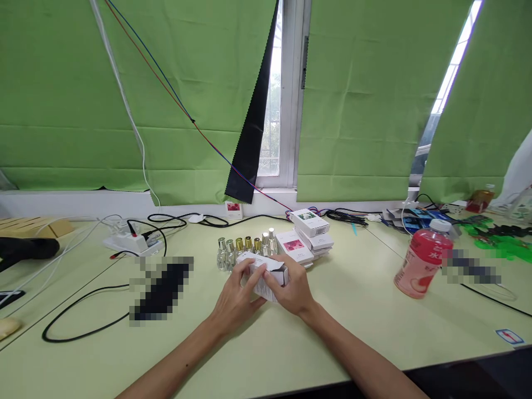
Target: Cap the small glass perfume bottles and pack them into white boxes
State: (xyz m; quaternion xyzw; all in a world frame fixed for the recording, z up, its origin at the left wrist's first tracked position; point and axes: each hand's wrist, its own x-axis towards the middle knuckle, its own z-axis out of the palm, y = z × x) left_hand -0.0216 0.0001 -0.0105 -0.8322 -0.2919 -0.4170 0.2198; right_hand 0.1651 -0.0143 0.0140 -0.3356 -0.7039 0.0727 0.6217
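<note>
Between my two hands is a small white carton, held just above the table. Its right end is open, with the flap raised. My left hand grips the left side, fingers bent over the top. On the right end, my right hand is closed, its thumb on the top near the opening. What lies inside the carton cannot be seen. Right behind it stand several small glass bottles with silver and gold caps, partly hidden by the carton. Stacked flat white boxes with printed pictures lie behind my right hand.
A pink drink bottle stands to the right. On the left are a power strip, loose black cables and a blurred dark object. Green plastic pieces lie far right. Green curtains hang behind the table.
</note>
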